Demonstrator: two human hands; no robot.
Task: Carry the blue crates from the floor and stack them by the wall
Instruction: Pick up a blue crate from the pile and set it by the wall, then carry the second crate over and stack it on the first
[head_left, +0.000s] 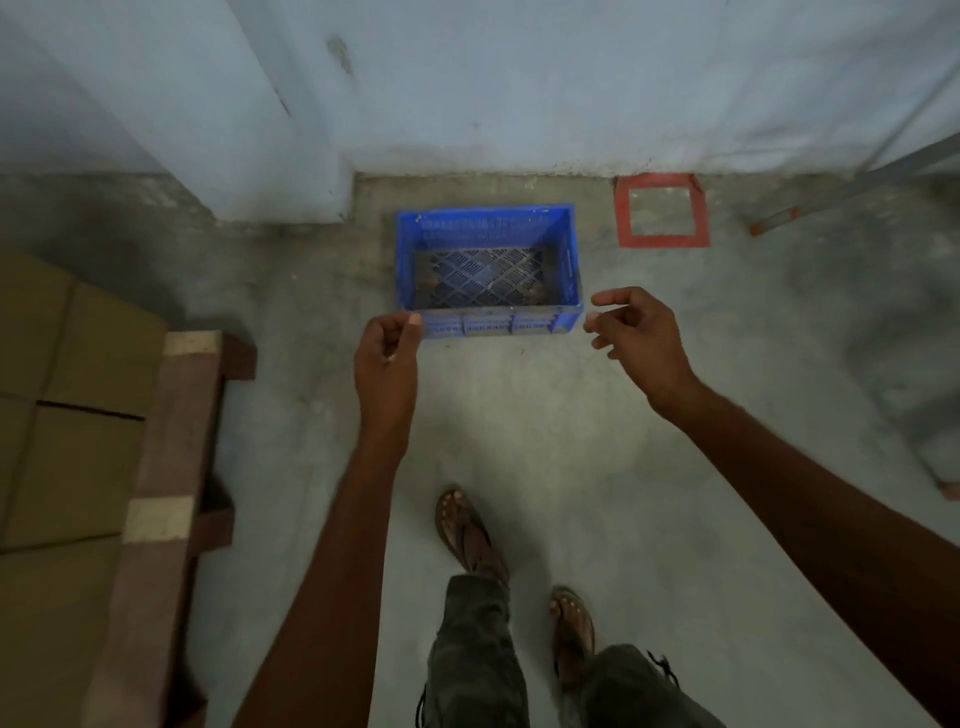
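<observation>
I see one blue crate (488, 270) sitting upright and empty on the concrete floor (571, 415), its far side near the pale wall (519, 93) and just right of a wall corner. Its slatted bottom shows through the open top. My left hand (387, 345) is at the crate's near left corner, fingers curled loosely, thumb tip at the rim; whether it touches I cannot tell. My right hand (636, 332) hangs just off the near right corner, grip wide, fingers spread and holding nothing. Right of the crate, a red tape square (661, 240) is stuck to the floor by the wall. Below the hands, two sandalled feet (470, 535) stand on the floor. At far left, cardboard boxes (62, 415) rest on a wooden pallet (166, 467)
</observation>
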